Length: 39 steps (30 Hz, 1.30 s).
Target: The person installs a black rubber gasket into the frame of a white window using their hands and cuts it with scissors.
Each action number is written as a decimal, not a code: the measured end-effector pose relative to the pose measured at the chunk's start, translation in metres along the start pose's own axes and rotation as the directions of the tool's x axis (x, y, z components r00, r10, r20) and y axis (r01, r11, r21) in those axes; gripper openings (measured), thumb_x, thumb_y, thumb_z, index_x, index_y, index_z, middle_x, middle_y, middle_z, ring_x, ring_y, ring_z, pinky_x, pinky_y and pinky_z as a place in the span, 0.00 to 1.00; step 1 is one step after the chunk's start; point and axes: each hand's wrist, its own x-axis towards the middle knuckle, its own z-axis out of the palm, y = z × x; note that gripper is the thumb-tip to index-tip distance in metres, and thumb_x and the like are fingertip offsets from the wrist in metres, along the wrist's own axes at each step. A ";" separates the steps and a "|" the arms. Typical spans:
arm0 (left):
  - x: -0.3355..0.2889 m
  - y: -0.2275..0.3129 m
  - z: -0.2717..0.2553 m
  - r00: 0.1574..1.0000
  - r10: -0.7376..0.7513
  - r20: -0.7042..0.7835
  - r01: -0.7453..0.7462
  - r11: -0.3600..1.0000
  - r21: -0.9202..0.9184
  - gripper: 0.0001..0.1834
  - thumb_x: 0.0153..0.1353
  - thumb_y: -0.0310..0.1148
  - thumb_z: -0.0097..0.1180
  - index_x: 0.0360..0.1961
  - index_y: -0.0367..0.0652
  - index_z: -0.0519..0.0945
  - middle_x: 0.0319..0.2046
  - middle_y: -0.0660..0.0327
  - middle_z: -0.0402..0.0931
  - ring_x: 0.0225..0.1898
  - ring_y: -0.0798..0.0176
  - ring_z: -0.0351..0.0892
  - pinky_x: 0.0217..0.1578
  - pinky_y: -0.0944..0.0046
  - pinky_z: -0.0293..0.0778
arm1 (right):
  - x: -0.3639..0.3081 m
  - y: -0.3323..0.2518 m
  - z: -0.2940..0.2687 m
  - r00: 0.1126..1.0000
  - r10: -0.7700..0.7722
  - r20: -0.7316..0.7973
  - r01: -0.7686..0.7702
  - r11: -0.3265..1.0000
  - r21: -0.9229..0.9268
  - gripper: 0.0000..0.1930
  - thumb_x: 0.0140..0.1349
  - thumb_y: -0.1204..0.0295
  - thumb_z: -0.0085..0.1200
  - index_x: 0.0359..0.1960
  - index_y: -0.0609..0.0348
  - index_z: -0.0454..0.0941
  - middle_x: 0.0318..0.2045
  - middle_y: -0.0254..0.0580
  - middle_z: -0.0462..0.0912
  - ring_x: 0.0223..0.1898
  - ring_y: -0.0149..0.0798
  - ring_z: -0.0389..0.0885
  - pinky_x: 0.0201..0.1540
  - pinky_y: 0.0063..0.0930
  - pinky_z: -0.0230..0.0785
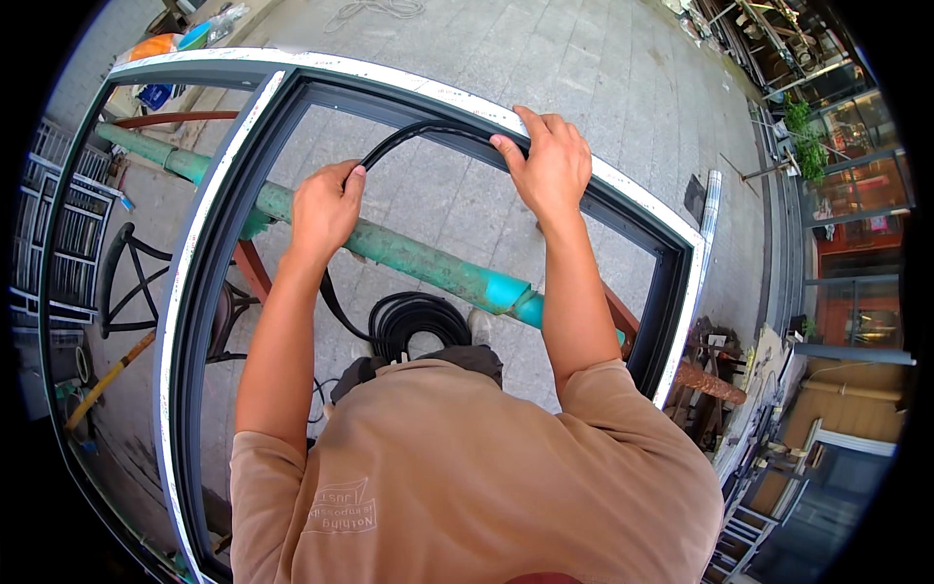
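Paving [467, 58] beneath partly hidden black coil [392, 327]

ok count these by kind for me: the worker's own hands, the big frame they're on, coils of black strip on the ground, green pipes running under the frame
Hands, left hand and right hand: 2
Big frame: 1
Coil of black strip: 1
Green pipe: 1
Total: 5
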 end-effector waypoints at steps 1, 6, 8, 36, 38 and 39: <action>0.001 0.000 0.001 1.000 0.002 0.003 -0.002 1.000 0.010 0.19 0.78 0.44 0.57 0.54 0.44 0.92 0.49 0.42 0.90 0.52 0.33 0.88 0.54 0.42 0.81 | 0.001 0.000 0.001 1.000 0.002 -0.012 -0.002 1.000 0.000 0.29 0.58 0.47 0.78 0.58 0.47 0.92 0.46 0.40 0.90 0.51 0.48 0.86 0.59 0.47 0.74; 0.007 -0.005 0.006 0.998 -0.002 0.071 0.001 1.000 0.005 0.20 0.78 0.44 0.57 0.55 0.42 0.92 0.49 0.42 0.90 0.52 0.33 0.88 0.55 0.42 0.81 | 0.000 -0.002 0.005 0.999 0.019 -0.048 -0.021 0.999 -0.044 0.28 0.59 0.48 0.78 0.57 0.46 0.93 0.45 0.41 0.90 0.49 0.49 0.87 0.57 0.47 0.75; 0.012 -0.009 0.007 0.998 0.041 0.050 -0.040 0.999 -0.006 0.21 0.79 0.44 0.57 0.56 0.41 0.91 0.49 0.42 0.90 0.52 0.33 0.88 0.55 0.42 0.81 | 0.002 0.000 0.003 1.000 0.005 -0.028 -0.006 0.998 -0.058 0.27 0.59 0.48 0.78 0.57 0.46 0.93 0.45 0.41 0.90 0.49 0.49 0.87 0.56 0.47 0.75; 0.017 -0.045 0.003 0.983 0.093 0.155 -0.067 0.984 -0.164 0.26 0.81 0.50 0.58 0.60 0.36 0.87 0.33 0.54 0.85 0.38 0.59 0.84 0.46 0.57 0.78 | -0.004 -0.008 0.014 0.997 -0.070 0.043 0.079 0.962 -0.260 0.38 0.50 0.52 0.84 0.65 0.43 0.87 0.50 0.46 0.89 0.52 0.54 0.87 0.55 0.49 0.79; 0.016 -0.040 0.006 0.989 0.071 0.133 -0.041 0.976 -0.212 0.25 0.79 0.49 0.57 0.58 0.38 0.89 0.41 0.44 0.88 0.46 0.42 0.87 0.49 0.50 0.80 | -0.005 0.009 0.018 0.985 -0.172 -0.027 0.158 0.947 -0.279 0.37 0.48 0.45 0.84 0.62 0.41 0.89 0.46 0.44 0.90 0.46 0.53 0.88 0.50 0.49 0.81; 0.015 -0.035 0.005 0.991 0.063 0.121 -0.033 0.971 -0.235 0.24 0.78 0.49 0.57 0.57 0.39 0.90 0.45 0.39 0.89 0.50 0.34 0.89 0.51 0.46 0.81 | -0.005 0.005 0.017 0.984 -0.176 -0.034 0.159 0.946 -0.283 0.38 0.48 0.45 0.84 0.62 0.42 0.89 0.46 0.45 0.90 0.46 0.53 0.88 0.51 0.49 0.81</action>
